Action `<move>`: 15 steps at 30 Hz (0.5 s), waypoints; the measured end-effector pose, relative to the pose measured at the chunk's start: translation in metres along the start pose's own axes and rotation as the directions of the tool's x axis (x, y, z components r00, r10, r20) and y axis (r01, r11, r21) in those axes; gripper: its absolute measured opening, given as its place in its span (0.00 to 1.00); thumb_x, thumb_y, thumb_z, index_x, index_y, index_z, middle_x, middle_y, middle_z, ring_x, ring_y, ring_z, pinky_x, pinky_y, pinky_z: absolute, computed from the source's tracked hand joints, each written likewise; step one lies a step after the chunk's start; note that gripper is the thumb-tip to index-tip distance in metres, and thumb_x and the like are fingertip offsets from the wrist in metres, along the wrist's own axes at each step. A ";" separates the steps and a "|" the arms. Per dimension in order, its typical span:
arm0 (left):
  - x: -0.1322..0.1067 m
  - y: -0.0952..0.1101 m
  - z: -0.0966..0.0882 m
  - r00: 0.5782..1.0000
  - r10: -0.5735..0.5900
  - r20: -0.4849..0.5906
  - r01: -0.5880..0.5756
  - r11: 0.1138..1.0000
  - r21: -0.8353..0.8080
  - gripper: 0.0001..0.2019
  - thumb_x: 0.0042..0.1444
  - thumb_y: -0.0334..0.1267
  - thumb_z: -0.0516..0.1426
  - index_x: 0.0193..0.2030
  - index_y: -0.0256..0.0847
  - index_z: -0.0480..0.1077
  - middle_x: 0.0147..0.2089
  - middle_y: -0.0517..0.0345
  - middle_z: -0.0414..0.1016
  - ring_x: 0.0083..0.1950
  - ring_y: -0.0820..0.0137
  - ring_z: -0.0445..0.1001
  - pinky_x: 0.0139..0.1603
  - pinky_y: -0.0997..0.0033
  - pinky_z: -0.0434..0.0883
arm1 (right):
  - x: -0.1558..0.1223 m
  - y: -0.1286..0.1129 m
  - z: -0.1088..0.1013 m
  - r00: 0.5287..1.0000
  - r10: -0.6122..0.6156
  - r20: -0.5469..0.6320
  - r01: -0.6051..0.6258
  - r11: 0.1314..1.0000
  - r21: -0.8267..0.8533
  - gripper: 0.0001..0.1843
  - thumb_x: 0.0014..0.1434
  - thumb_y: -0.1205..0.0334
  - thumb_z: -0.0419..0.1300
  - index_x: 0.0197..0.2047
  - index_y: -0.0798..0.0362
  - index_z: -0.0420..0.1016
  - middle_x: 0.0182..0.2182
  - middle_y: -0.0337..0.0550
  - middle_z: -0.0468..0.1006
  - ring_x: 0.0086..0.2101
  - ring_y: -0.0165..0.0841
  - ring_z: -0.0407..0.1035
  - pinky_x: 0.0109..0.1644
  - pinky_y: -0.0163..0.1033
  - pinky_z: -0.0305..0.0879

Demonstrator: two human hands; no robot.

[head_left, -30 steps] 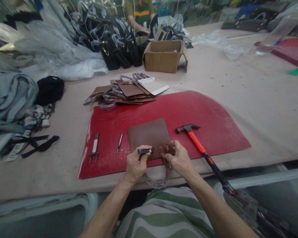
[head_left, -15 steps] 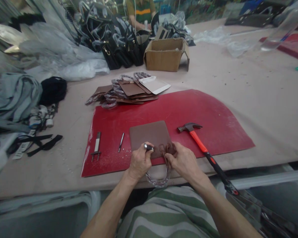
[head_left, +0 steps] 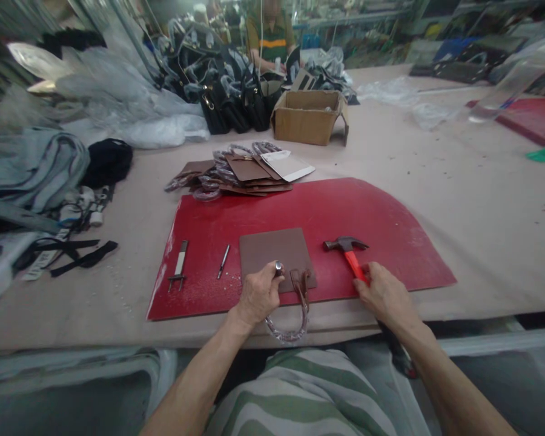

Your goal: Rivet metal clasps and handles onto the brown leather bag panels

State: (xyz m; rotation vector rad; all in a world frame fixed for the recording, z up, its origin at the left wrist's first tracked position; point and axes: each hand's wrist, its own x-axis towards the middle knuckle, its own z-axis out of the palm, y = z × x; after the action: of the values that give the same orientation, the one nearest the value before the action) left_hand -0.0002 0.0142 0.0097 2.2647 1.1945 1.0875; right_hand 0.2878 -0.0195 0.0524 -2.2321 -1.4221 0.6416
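My left hand (head_left: 260, 295) is closed around an upright metal punch (head_left: 278, 266), its round top showing above the fist and its lower end hidden. Under that hand a brown leather panel (head_left: 275, 248) lies flat on the red mat (head_left: 367, 212). A brown handle wrapped in clear plastic (head_left: 287, 335) loops from the panel's near edge over the table edge. To the right, my right hand (head_left: 385, 293) grips the red-and-black handle of a claw hammer (head_left: 345, 244), whose head rests on the mat.
A thin metal rod (head_left: 223, 261) and a pronged tool (head_left: 178, 266) lie on the mat's left. Brown panels with wrapped handles (head_left: 249, 169) are stacked behind. Farther back stand a cardboard box (head_left: 304, 124) and black bags (head_left: 234, 100). Across the table is another person (head_left: 270, 45).
My right hand has left the handle's leather end and moved right onto the hammer. The left hand stays over the panel with the punch. The camera view has tilted up slightly.
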 end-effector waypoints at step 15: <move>-0.001 -0.003 0.008 1.000 0.007 0.004 -0.008 1.000 0.017 0.09 0.63 0.30 0.52 0.48 0.42 0.67 0.38 0.52 0.80 0.38 0.63 0.82 0.37 0.69 0.76 | -0.054 -0.084 -0.043 0.912 -0.388 -0.133 0.410 0.877 0.252 0.18 0.67 0.45 0.48 0.31 0.46 0.61 0.19 0.35 0.65 0.18 0.29 0.60 0.22 0.35 0.53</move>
State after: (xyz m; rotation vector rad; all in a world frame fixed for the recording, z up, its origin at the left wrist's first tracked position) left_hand 0.0035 0.0154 0.0024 2.2849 1.1988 1.0786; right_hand 0.2318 -0.0396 0.1432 -1.6626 -1.5831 0.5610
